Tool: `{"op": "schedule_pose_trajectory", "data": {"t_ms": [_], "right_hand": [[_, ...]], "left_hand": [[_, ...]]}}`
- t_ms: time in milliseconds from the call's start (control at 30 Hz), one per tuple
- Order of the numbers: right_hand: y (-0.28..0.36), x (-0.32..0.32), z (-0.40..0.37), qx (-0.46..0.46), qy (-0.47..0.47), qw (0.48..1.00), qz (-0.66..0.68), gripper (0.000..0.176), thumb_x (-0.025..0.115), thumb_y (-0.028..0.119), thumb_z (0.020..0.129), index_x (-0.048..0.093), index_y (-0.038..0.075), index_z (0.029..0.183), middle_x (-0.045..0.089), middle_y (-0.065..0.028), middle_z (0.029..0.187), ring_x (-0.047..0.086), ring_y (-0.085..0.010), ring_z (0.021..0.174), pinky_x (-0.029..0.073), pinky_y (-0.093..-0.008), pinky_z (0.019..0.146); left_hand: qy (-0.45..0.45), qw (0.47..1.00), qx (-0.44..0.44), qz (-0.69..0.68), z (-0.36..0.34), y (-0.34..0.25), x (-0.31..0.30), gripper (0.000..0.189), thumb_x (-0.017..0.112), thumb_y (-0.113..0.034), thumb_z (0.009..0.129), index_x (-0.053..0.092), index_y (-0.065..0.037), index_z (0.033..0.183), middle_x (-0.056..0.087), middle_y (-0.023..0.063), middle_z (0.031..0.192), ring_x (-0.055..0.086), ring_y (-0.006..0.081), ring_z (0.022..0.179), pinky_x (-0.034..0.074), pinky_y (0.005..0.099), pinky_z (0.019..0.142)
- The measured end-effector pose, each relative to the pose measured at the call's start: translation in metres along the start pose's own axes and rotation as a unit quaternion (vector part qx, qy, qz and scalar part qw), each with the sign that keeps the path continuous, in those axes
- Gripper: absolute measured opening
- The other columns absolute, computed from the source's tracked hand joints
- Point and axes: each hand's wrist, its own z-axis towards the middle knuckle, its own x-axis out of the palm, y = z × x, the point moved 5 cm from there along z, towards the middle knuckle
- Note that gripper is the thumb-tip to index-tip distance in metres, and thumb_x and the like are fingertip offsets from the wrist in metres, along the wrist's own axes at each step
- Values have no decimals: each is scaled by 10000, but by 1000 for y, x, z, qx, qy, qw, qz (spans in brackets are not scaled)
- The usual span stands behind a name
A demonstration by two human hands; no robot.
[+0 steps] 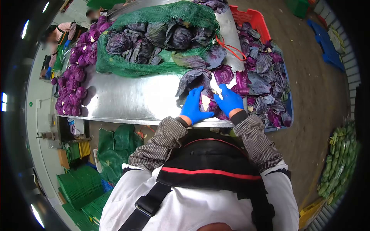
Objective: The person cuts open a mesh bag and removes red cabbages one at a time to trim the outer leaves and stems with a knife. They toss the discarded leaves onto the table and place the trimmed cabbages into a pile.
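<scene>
A red cabbage point(205, 101) with a pale cut stem end lies between my two blue-gloved hands near the front edge of the metal table point(127, 98). My left hand point(194, 106) grips its left side, fingers curled along it. From the right, my right hand point(230, 101) closes on the cabbage's right side; its fingertips are partly hidden. Dark outer leaves point(193, 80) spread just beyond my left hand. A purple leaf point(223, 74) lies past my right hand. Behind them, a green mesh bag point(135, 71) lies open with several unpeeled cabbages point(180, 37) inside.
Peeled cabbages point(73, 79) are heaped along the table's left side. To the right, a red crate point(256, 19) and a blue crate point(291, 104) hold stripped leaves point(264, 63). Green crates point(79, 186) stand at lower left. Another person point(63, 32) is at the far left.
</scene>
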Motion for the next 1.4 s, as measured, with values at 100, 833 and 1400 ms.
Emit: {"op": "schedule_pose_trajectory", "data": {"t_ms": [100,833,1400], "right_hand": [[-16,19,25,19,1,1000,-22,302,471,324,814,504,104,1018,616,-176,817,590,-375,722,469,-452,617],[-13,23,-14,87,107,983,120,666,575,464,793,353,124,1321,517,-222,1158,512,-340,1070,410,-376,887],[-9,-26,-50,-90,-78,981,-156,180,481,271,855,530,138,966,539,-112,771,576,-301,566,465,-404,476]], "left_hand": [[-9,999,37,-18,-6,8,-1,1003,796,-373,526,268,-48,1315,323,222,1263,366,378,1163,345,415,969],[24,956,-267,-118,-32,16,-7,771,776,-338,634,367,-46,1219,506,160,984,539,296,870,471,378,722],[20,999,-35,21,43,-8,20,1066,813,-369,486,252,48,1292,383,247,1248,412,348,1156,349,379,981]]}}
